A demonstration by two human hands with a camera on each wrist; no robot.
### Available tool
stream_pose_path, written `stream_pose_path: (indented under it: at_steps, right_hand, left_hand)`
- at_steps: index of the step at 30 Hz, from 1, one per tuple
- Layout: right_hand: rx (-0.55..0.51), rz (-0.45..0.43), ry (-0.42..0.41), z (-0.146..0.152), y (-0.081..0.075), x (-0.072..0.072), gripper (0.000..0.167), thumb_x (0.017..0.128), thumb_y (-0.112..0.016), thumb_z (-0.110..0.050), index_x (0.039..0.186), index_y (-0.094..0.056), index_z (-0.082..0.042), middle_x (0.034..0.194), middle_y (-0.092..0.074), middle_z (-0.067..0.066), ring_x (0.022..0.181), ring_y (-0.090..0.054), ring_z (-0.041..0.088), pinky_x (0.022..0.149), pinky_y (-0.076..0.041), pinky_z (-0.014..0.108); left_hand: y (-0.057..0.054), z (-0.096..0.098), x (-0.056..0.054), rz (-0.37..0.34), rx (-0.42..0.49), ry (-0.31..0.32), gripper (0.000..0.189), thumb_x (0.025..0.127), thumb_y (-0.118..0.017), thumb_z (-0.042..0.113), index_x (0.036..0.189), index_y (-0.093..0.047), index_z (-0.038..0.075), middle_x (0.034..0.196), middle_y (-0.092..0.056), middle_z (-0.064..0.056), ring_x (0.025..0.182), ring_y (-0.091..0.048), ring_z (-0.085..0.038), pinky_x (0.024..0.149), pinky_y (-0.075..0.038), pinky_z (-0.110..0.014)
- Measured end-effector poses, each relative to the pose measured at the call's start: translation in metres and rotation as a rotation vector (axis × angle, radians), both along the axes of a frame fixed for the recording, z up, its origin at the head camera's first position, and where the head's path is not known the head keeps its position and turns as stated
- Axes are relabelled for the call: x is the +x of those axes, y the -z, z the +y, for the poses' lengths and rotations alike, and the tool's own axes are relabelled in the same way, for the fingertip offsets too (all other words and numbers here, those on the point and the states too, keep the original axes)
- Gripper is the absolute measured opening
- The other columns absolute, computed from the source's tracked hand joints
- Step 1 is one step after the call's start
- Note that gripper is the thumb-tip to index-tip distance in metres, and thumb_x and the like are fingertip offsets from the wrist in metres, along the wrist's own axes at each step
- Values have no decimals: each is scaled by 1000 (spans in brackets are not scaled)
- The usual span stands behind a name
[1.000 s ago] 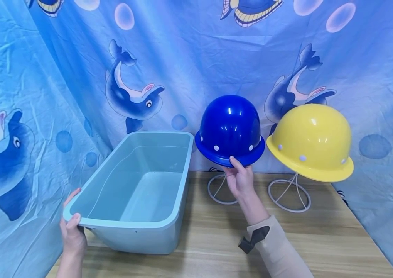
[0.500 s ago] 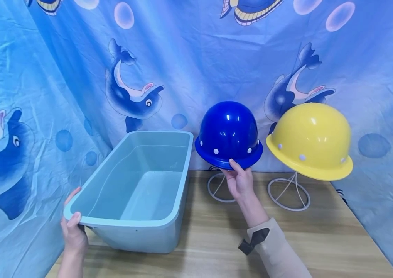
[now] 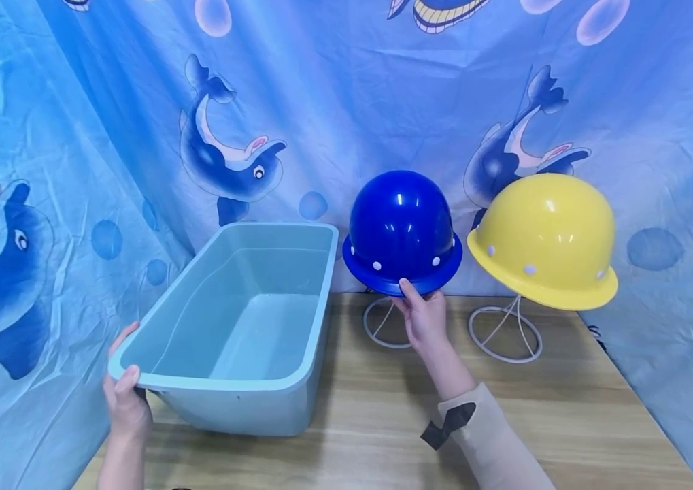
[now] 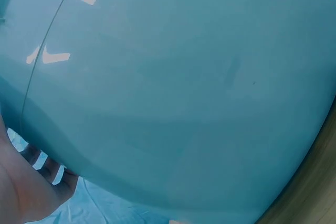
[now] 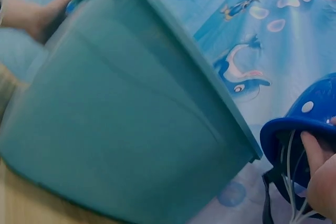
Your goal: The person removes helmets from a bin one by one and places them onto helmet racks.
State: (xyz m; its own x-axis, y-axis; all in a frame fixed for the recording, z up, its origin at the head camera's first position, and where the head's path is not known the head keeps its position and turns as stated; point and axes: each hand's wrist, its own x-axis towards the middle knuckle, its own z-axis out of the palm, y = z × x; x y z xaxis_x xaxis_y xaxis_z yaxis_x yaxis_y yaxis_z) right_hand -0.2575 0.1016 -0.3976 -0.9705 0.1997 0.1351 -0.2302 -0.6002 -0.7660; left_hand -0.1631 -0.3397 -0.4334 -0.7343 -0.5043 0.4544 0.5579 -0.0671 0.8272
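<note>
In the head view a light blue-green plastic tub (image 3: 224,408) stands on the left of the table, its inside bare. My left hand (image 3: 128,408) grips the tub's near left corner, thumb over the rim and fingers outside. A blue hard hat (image 3: 401,218) sits at the middle right over a white wire stand (image 3: 377,337). My right hand (image 3: 426,320) holds its front brim, thumb on top and the other fingers underneath. The right wrist view shows the stand's wires running up inside the blue hard hat (image 5: 307,107). To its right, a yellow hard hat (image 3: 548,238) rests tilted on a second wire stand (image 3: 505,340).
The wooden table (image 3: 370,435) ends along a slanting right edge. A blue curtain (image 3: 346,102) printed with dolphins and bubbles hangs behind and at both sides. A black strap (image 3: 447,425) is on the right sleeve.
The blue hard hat has come down a little with my right hand. My left hand keeps its place on the tub corner. The whole head view has shifted slightly upward.
</note>
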Motion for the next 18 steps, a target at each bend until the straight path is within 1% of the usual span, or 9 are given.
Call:
stream_pose_path:
  at_steps: [3,4,7,8,10,12,15,17,18]
  right_hand:
    - [78,-8,-18,5,2,1,34,106,-61,-6,138,-51,-6,110,-75,-5,95,-77,6,88,-62,28]
    - [105,-6,-32,7,3,1,34,106,-61,-9,139,-51,-6,109,-76,-5,93,-78,7,88,-62,28]
    - [187,19,-77,16,0,0,38,108,-60,-14,142,-47,-6,106,-78,-6,88,-79,8,86,-63,28]
    - [214,29,-87,19,-1,0,38,108,-60,-15,143,-47,-6,104,-78,-6,86,-79,9,86,-63,28]
    - [259,52,-111,25,-4,0,38,109,-58,-15,143,-46,-5,103,-79,-7,84,-80,10,85,-63,29]
    - [298,72,-144,31,-8,0,35,109,-56,-13,142,-46,-5,102,-80,-8,85,-80,10,84,-63,29]
    - [365,90,-209,44,-12,2,31,110,-54,-12,140,-47,-5,102,-80,-9,87,-80,11,85,-63,29]
    - [441,104,-259,55,-14,4,33,110,-54,-12,140,-48,-1,103,-80,-8,91,-80,12,86,-63,30]
    - [500,105,-286,61,-15,6,34,110,-55,-13,141,-48,1,105,-81,-7,92,-80,13,86,-63,31]
  left_hand:
    - [-3,-10,-2,58,-83,11,66,81,-62,12,147,-61,-1,121,-69,-7,102,-60,-17,84,-49,-18]
    - [-4,-14,-3,82,-144,-2,63,82,-62,9,145,-62,-4,121,-70,-6,100,-62,-16,83,-49,-17]
    - [-8,-25,-8,176,-334,-55,55,85,-62,-2,139,-65,-8,124,-71,-5,101,-64,-11,85,-49,-13]
    - [-10,-28,-8,197,-398,-80,54,85,-61,-4,138,-66,-8,125,-71,-2,103,-64,-9,87,-48,-12]
    - [-19,-30,-8,215,-531,-151,52,83,-63,-7,135,-67,-8,128,-71,6,107,-62,-3,89,-44,-11]
    - [-34,-27,-5,187,-620,-193,53,82,-68,-7,135,-69,-7,128,-69,16,110,-60,2,91,-41,-12]
    - [-60,-17,-2,99,-765,-242,57,78,-77,-3,134,-71,1,126,-65,29,109,-56,10,90,-37,-12]
    - [-75,-8,-3,65,-860,-238,61,76,-82,-1,136,-72,6,125,-62,31,110,-52,13,91,-34,-13]
    - [-80,-4,-4,54,-903,-237,62,75,-84,1,136,-73,9,124,-63,28,111,-50,14,91,-34,-13]
